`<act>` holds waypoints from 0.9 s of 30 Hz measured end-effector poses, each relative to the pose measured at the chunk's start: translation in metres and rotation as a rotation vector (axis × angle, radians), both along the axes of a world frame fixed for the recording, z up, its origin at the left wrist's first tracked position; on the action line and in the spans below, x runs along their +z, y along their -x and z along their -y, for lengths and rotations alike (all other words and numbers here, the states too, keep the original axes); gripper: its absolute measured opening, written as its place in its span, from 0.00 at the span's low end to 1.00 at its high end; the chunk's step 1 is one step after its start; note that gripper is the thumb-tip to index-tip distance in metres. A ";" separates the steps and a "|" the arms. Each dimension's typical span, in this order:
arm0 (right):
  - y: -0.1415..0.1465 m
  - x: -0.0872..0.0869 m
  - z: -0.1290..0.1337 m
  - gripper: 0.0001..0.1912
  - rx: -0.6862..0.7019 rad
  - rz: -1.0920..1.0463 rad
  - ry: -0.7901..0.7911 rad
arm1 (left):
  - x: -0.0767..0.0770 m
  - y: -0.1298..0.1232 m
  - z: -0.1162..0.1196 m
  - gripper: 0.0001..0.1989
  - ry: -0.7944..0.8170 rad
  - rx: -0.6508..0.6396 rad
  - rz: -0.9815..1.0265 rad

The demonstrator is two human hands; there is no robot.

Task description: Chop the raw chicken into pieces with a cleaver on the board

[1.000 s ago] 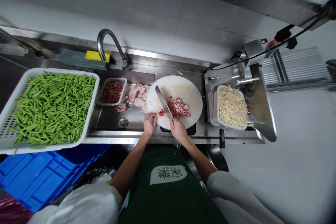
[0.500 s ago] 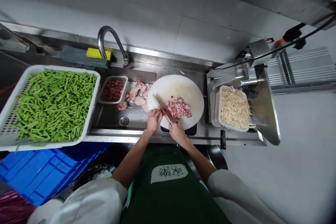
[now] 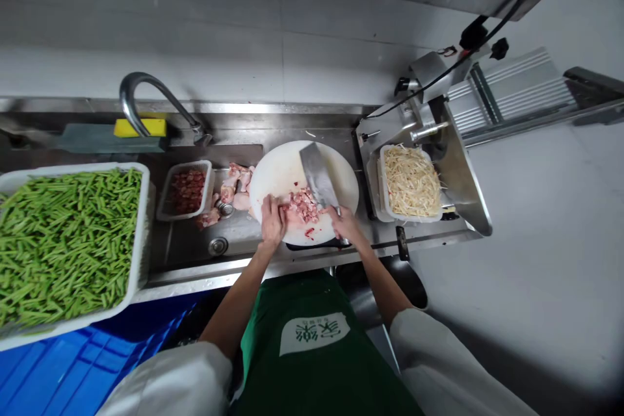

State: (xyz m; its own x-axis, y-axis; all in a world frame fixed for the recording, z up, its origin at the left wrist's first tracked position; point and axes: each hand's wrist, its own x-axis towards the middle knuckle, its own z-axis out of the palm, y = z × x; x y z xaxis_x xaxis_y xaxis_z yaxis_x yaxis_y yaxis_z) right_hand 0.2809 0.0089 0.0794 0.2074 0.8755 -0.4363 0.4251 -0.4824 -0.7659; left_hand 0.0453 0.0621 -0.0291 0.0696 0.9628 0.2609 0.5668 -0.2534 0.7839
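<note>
A round white cutting board (image 3: 273, 169) bears a pile of chopped raw meat (image 3: 303, 205). My right hand (image 3: 345, 224) is closed round the handle of a cleaver (image 3: 318, 172). Its broad blade lies tilted nearly flat along the right side of the pile and points toward the wall. On the left part of the board rests my left hand (image 3: 273, 221), its fingers stretched out and thumb apart, at the left edge of the meat. Small red scraps lie near the board's front. Whether the left fingertips press on meat is hard to make out.
Left of the board, a sink (image 3: 244, 244) holds chicken pieces (image 3: 238, 185) and a basket of diced meat (image 3: 188, 192). A faucet (image 3: 156, 84) arches above. Green beans fill a large white basket (image 3: 141, 234). At right, a tub of pale shreds (image 3: 412, 182) sits by a slicer (image 3: 470, 188).
The cleaver has swung from the left of the meat to its right, its blade now turned flatter. My left hand has opened out beside the pile. The whole view has shifted.
</note>
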 end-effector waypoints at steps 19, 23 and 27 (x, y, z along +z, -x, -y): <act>-0.011 -0.078 0.067 0.24 -0.190 -0.626 0.202 | 0.040 -0.127 -0.006 0.34 -0.086 -0.146 -0.233; 0.007 -0.076 0.064 0.23 -0.189 -0.642 0.159 | 0.036 -0.126 -0.010 0.27 -0.100 -0.080 -0.198; 0.011 -0.070 0.067 0.22 -0.186 -0.647 0.113 | 0.038 -0.127 -0.009 0.24 -0.119 -0.055 -0.131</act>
State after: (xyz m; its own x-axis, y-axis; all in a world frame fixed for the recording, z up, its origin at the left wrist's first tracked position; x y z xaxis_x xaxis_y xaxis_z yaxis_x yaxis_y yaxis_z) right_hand 0.2704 -0.0579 0.0090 0.0166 0.7925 -0.6096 -0.1990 -0.5949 -0.7788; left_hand 0.1722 0.0714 0.0085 0.1617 0.9196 0.3579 0.6447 -0.3731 0.6672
